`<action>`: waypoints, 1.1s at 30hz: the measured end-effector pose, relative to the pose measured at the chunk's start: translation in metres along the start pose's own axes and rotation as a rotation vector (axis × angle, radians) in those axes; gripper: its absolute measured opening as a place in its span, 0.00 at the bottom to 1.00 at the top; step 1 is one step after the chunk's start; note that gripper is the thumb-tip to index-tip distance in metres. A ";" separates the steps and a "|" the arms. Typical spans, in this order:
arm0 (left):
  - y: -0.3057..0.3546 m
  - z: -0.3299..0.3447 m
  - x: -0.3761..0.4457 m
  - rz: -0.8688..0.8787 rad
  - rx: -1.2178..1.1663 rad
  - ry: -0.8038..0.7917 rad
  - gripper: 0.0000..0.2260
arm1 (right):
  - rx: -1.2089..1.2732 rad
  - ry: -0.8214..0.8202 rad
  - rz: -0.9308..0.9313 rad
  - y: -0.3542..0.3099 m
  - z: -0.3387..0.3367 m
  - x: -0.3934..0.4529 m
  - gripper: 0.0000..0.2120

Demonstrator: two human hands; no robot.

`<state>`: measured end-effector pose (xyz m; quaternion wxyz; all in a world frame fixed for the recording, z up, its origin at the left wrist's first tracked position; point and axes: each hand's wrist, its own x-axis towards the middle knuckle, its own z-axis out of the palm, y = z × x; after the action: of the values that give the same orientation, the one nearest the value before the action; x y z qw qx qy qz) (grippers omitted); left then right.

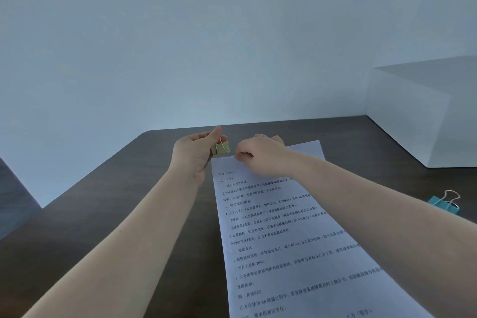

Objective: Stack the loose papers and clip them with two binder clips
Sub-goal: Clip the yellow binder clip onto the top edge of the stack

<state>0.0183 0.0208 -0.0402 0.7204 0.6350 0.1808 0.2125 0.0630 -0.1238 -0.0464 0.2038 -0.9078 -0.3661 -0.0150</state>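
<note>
the left hand (pixel 193 152) pinches a yellow clip (pixel 221 148) by its wire handles at about 11 o'clock of the papers (pixel 284 240). the right hand (pixel 260 153) is curled, pinching the stack's top edge on the desk (pixel 129 201). best to square the corner, squeeze the clip wide and slide it fully on. two clips: one held, one teal clip (pixel 444 204) at 3 o'clock; sheet count unclear.

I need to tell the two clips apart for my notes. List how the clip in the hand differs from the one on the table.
The tan clip is held up in the left hand, just past the papers' far corner; the teal clip lies on the table, to the right of the papers. The tan clip is pinched by the fingers; nothing touches the teal clip. Both have silver wire handles, and neither grips the papers yet.
</note>
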 end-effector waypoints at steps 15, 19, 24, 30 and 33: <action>-0.013 -0.002 -0.006 0.024 0.141 0.022 0.08 | 0.020 0.027 -0.008 -0.002 -0.003 0.008 0.12; -0.016 -0.003 -0.007 -0.011 0.169 0.008 0.13 | 0.028 0.040 -0.001 -0.001 -0.002 0.007 0.11; -0.019 -0.009 -0.006 -0.088 0.159 -0.070 0.21 | 0.061 0.031 0.016 0.001 0.001 0.006 0.14; -0.017 -0.021 -0.008 0.195 0.405 -0.351 0.20 | 0.088 0.060 0.040 0.003 -0.008 0.006 0.13; -0.016 -0.024 -0.008 0.261 0.478 -0.369 0.11 | 0.096 0.082 0.027 0.002 -0.009 0.005 0.14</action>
<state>0.0002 0.0351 -0.0594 0.5383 0.8316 0.0093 0.1361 0.0693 -0.1254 -0.0379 0.2623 -0.9005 -0.3453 -0.0318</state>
